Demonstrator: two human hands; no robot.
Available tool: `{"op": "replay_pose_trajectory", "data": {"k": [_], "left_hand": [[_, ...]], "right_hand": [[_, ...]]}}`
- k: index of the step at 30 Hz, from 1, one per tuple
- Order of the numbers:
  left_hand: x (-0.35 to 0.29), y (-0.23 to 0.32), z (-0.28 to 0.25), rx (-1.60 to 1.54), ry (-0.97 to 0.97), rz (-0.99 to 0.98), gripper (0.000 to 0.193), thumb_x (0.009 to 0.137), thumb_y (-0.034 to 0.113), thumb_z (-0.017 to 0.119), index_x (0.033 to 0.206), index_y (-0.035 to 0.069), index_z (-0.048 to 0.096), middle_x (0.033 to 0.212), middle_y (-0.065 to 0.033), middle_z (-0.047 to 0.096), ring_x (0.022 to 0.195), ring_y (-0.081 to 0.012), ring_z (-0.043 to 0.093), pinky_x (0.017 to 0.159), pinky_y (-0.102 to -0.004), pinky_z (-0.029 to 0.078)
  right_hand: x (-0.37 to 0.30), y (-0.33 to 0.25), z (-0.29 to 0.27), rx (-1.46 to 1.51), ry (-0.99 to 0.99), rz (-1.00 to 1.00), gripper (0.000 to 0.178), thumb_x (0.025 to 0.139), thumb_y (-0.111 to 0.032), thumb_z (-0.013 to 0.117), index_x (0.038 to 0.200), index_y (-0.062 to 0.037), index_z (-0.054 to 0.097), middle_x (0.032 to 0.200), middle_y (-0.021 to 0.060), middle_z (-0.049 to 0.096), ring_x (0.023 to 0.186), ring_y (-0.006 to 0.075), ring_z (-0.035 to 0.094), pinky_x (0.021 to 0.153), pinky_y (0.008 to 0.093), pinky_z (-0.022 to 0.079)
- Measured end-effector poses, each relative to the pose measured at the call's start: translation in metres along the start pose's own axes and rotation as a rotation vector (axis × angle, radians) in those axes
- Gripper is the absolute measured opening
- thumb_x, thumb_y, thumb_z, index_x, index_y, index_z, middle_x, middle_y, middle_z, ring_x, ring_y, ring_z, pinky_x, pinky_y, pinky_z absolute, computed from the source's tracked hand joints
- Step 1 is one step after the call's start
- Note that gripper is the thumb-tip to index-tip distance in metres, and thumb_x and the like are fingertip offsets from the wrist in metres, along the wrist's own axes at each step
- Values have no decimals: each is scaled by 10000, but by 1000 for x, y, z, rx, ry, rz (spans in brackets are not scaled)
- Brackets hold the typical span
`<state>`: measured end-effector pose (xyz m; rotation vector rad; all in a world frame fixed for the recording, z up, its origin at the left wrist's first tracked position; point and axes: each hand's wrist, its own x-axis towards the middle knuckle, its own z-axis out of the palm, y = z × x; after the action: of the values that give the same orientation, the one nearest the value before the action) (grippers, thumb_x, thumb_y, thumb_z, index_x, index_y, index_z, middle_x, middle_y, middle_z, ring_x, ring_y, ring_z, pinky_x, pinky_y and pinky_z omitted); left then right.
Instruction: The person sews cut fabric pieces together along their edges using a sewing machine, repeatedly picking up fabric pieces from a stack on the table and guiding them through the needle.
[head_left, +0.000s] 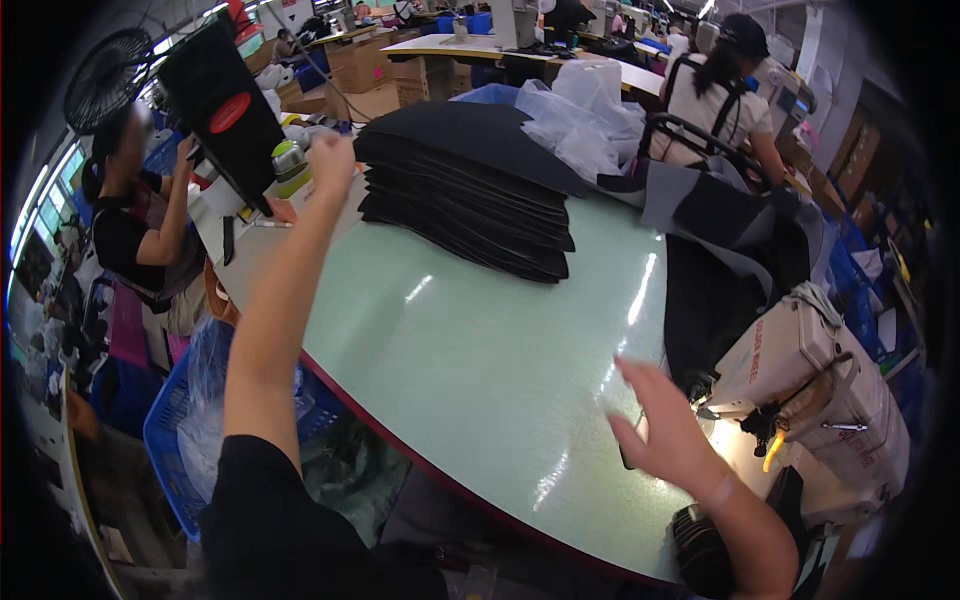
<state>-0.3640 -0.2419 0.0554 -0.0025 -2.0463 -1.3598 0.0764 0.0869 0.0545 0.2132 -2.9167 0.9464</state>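
My left hand (330, 162) is stretched far forward on the left, its fingers curled closed. Whatever it may hold is too small or hidden to tell. Just right of it lies a tall stack of black fabric panels (465, 205) on the pale green tabletop (450, 340). My right hand (665, 425) hovers over the right part of the table, slightly blurred, thumb and fingers apart with nothing visible between them. A white sewing machine (800, 390) stands beside it, its lamp lighting the needle area. Dark bundled fabric (705, 550) sits under my right forearm.
Black and grey fabric (740, 215) drapes along the far right edge. Clear plastic bags (585, 115) lie behind the stack. Beyond my left arm are a green-lidded container (289, 160) and a black panel (222, 110). A blue basket (170, 440) stands low left. Co-workers (145, 220) are nearby.
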Motion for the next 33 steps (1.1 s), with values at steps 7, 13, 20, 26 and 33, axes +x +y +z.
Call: {"op": "replay_pose_trajectory", "data": {"k": [7, 13, 20, 26, 33], "left_hand": [[-50, -61, 8, 33, -403, -474, 398, 751, 183, 667, 1083, -31, 627, 908, -138, 650, 708, -225, 609, 551, -350, 477], [-34, -54, -3, 144, -657, -425, 368, 796, 162, 678, 1123, 4, 618, 958, -121, 630, 671, -222, 593, 545, -341, 491], [-30, -44, 15, 70, -614, -598, 313, 808, 140, 662, 1066, -18, 581, 938, -97, 602, 769, -221, 583, 528, -308, 510], [-31, -47, 16, 117, -661, -504, 308, 805, 147, 686, 1050, -20, 605, 938, -113, 606, 751, -234, 581, 550, -351, 516], [-39, -56, 4, 221, -676, -298, 592, 800, 165, 703, 1312, -21, 472, 1167, -171, 601, 983, -283, 610, 747, -374, 527]], "right_hand": [[181, 57, 42, 282, 173, 115, 780, 733, -248, 713, 1334, 90, 349, 1314, 219, 476, 1182, 291, 496, 1014, 342, 373], [211, 43, 37, 505, -21, 260, 681, 751, -176, 678, 1323, 57, 392, 1239, 119, 532, 1103, 182, 512, 979, 293, 381], [213, 42, 33, 371, -97, 295, 674, 781, -232, 636, 1321, 101, 409, 1271, 155, 519, 1139, 204, 496, 1001, 278, 351], [216, 49, 35, 304, -57, 287, 686, 712, -292, 680, 1245, 107, 513, 1193, 186, 584, 1087, 244, 548, 981, 302, 388], [212, 48, 40, 236, -70, 294, 734, 694, -346, 686, 1241, 112, 513, 1174, 231, 581, 1068, 268, 558, 967, 310, 404]]}}
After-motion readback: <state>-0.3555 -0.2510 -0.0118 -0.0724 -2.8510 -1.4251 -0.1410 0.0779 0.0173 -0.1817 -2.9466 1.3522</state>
